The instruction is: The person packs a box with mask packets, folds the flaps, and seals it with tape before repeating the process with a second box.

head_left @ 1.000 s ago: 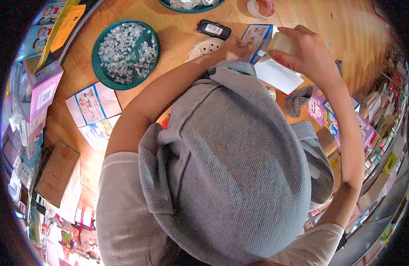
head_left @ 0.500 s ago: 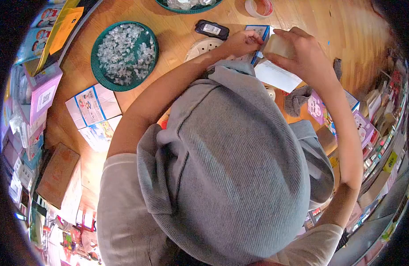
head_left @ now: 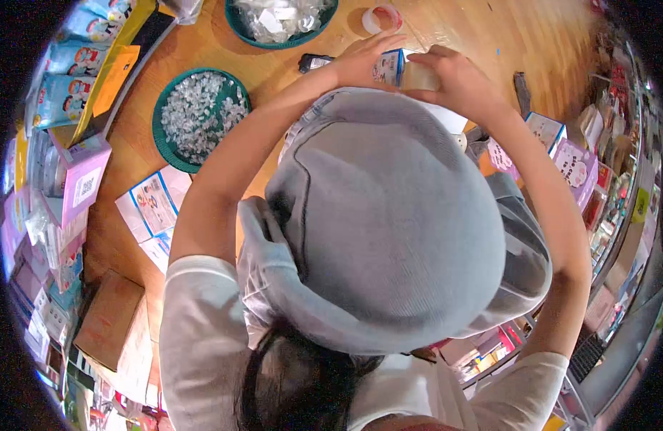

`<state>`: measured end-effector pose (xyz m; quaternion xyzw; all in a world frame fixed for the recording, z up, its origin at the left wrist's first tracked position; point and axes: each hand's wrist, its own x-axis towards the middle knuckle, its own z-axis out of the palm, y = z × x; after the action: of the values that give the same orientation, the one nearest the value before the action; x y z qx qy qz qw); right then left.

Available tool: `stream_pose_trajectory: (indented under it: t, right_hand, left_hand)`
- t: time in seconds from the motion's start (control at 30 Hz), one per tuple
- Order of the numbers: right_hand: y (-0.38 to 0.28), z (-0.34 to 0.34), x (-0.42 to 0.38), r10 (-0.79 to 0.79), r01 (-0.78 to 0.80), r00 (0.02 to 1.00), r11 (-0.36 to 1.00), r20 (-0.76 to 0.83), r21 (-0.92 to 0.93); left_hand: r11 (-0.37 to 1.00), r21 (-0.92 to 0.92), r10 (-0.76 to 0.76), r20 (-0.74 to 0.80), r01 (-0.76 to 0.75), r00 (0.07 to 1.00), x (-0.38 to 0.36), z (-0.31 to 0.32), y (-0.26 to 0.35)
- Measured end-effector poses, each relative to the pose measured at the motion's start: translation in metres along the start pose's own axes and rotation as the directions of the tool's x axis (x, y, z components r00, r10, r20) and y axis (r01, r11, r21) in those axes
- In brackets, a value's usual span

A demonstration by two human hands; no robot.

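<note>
Fingers stretched out, my left hand [head_left: 367, 63] lies at the near side of a small white-and-blue printed box [head_left: 390, 67]. Beside it, the curved thumb and fingers of my right hand [head_left: 453, 80] are wrapped round a pale beige, partly see-through object [head_left: 420, 76], which looks like a tape roll. Below that hand a white flap or sheet [head_left: 446, 118] shows in part. The grey cap in front hides the space nearest the hands.
Two green baskets, one [head_left: 159, 136] with small clear pieces, the other [head_left: 254, 39] with clear packets, stand on the wooden floor. A clear ring [head_left: 382, 19] lies beyond the hands. Flattened printed cartons [head_left: 153, 206] and a brown box [head_left: 110, 317] are at left; purple packages [head_left: 576, 169] at right.
My left hand has changed from curled fingers to stretched ones at the box. My right hand still holds the beige object. The whole view has shifted with the head.
</note>
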<state>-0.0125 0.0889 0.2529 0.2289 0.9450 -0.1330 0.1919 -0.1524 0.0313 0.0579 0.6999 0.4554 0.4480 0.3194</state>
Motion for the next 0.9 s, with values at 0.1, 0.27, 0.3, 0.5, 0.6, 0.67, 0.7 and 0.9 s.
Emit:
stream_pose_trajectory:
  t: [0.1,0.27,0.3,0.5,0.6,0.67,0.7,0.9]
  right_hand:
    - [0.009,0.006,-0.002,-0.063,0.063,0.997,0.998,-0.050,-0.012]
    - [0.017,0.012,-0.006,-0.130,0.131,0.984,0.991,-0.125,-0.001]
    - [0.019,0.011,-0.006,-0.121,0.123,0.986,0.992,-0.117,0.011]
    - [0.038,0.021,-0.004,-0.153,0.176,0.967,0.980,-0.204,0.096]
    - [0.045,0.031,-0.006,-0.170,0.202,0.957,0.972,-0.237,0.121]
    - [0.047,0.032,-0.007,-0.150,0.186,0.962,0.972,-0.228,0.146]
    - [0.047,0.032,-0.007,-0.150,0.192,0.961,0.967,-0.233,0.169]
    - [0.054,0.044,-0.011,-0.140,0.209,0.954,0.945,-0.265,0.252]
  left_hand:
    - [0.988,0.158,-0.017,0.109,0.000,0.994,0.008,-0.002,0.017]
    - [0.959,0.282,-0.061,0.089,0.033,0.994,0.010,0.033,0.021]
    - [0.968,0.242,-0.072,0.028,0.063,0.997,0.011,0.033,0.022]
    - [0.981,0.158,-0.110,-0.009,0.110,0.994,0.011,0.011,0.006]
    - [0.968,0.230,-0.110,0.036,0.099,0.993,0.011,0.003,0.003]
    - [0.943,0.319,-0.117,0.067,0.090,0.991,0.012,-0.002,0.004]
    - [0.938,0.335,-0.125,0.089,0.088,0.988,0.012,-0.005,0.004]
    - [0.903,0.419,-0.164,0.134,0.094,0.977,0.012,-0.006,0.005]
